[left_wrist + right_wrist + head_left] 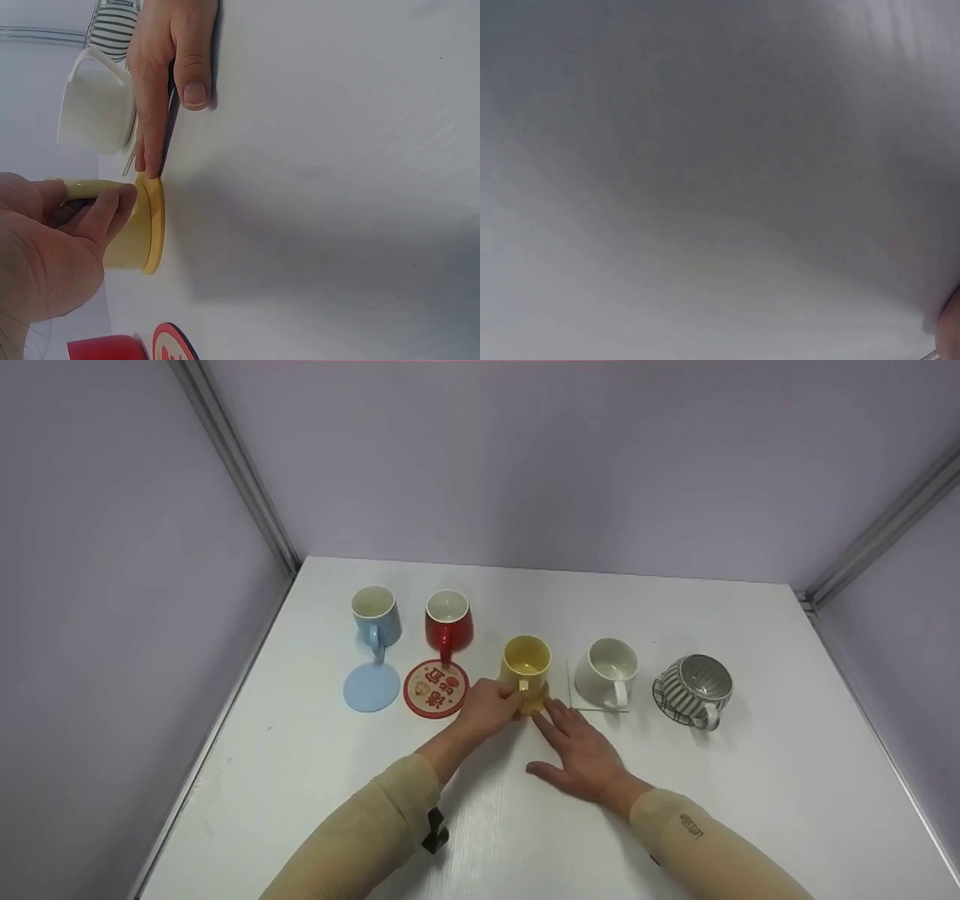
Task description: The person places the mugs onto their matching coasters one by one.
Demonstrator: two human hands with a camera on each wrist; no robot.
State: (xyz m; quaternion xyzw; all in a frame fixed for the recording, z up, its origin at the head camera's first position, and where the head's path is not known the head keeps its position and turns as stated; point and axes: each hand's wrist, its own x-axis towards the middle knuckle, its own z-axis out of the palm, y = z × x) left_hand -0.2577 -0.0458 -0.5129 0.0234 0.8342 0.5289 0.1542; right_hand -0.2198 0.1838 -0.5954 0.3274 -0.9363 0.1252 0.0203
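Head view: left hand (487, 706) grasps the yellow mug (526, 656) by its handle (523, 686), seemingly to set it squarely on the yellow coaster (535, 708).
The right hand (581, 754) lies flat, fingers outstretched to the coaster; the next move probably calls for centring, then letting go. Left wrist view: the mug appears seated on the coaster, partly hidden by fingers; the red mug (109, 349) is cut off. Right wrist view: blurred, shaded surface (705, 187) and an unclear sliver of skin (950, 330).
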